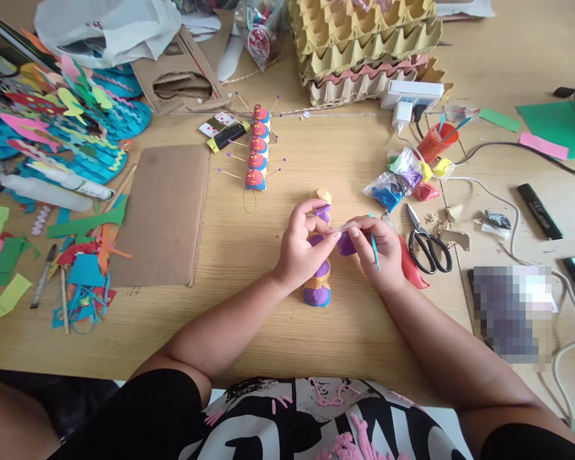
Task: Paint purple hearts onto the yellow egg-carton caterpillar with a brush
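My left hand [306,236] and my right hand [378,246] meet over the table, fingertips pinching a small clear plastic bag [344,227]. Purple clay [347,244] shows just below the bag's edge, partly covered by my fingers. A thin light-blue modelling tool [374,243] sticks out between the fingers of my right hand. Beneath my left hand lies an egg-carton strip [321,269], its bumps partly covered in purple and blue clay; my hand hides its middle. Farther off stands a finished-looking egg-carton caterpillar [256,153] with red faces, blue bases and purple-tipped sticks.
Scissors [426,241] and a red packet [413,263] lie right of my right hand. Bagged clay [397,182], an orange cup [437,142] and a power strip [414,92] sit beyond. Cardboard [160,214] and paper scraps [89,271] spread left; egg trays [364,51] are stacked behind.
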Action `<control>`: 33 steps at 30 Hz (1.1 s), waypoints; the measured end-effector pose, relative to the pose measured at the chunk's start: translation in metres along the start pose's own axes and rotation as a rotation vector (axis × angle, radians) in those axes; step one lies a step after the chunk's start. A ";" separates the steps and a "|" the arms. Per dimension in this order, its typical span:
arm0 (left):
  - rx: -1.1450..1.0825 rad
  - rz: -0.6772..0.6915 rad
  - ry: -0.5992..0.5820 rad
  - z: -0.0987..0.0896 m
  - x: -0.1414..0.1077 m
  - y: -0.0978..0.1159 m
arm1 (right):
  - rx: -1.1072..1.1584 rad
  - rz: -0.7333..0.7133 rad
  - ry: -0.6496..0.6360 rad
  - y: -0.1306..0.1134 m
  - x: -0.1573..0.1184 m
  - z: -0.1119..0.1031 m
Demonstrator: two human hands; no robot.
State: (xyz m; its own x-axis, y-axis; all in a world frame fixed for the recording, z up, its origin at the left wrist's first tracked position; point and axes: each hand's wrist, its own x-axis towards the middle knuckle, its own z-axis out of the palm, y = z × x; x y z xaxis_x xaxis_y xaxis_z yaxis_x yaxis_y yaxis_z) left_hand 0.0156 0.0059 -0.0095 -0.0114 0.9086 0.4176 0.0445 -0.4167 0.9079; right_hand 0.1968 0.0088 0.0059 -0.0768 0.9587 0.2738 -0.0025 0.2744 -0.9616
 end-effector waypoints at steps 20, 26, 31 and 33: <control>-0.001 -0.033 0.033 0.003 -0.001 -0.002 | 0.023 0.038 -0.050 -0.011 0.005 0.001; -0.066 -0.170 0.038 -0.006 0.009 -0.009 | -0.497 -0.035 0.114 0.011 0.017 -0.021; -0.119 -0.272 0.048 -0.011 0.014 -0.011 | -0.784 -0.253 0.203 0.022 0.022 -0.029; -0.202 -0.299 0.052 -0.010 0.013 -0.009 | -0.777 -0.361 0.169 0.018 0.018 -0.025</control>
State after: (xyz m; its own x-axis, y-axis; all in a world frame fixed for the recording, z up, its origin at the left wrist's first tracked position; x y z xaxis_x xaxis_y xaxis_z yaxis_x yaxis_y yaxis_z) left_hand 0.0053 0.0212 -0.0117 -0.0447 0.9906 0.1295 -0.1663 -0.1351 0.9768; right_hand 0.2206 0.0331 -0.0065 -0.0536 0.7845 0.6178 0.6873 0.4778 -0.5471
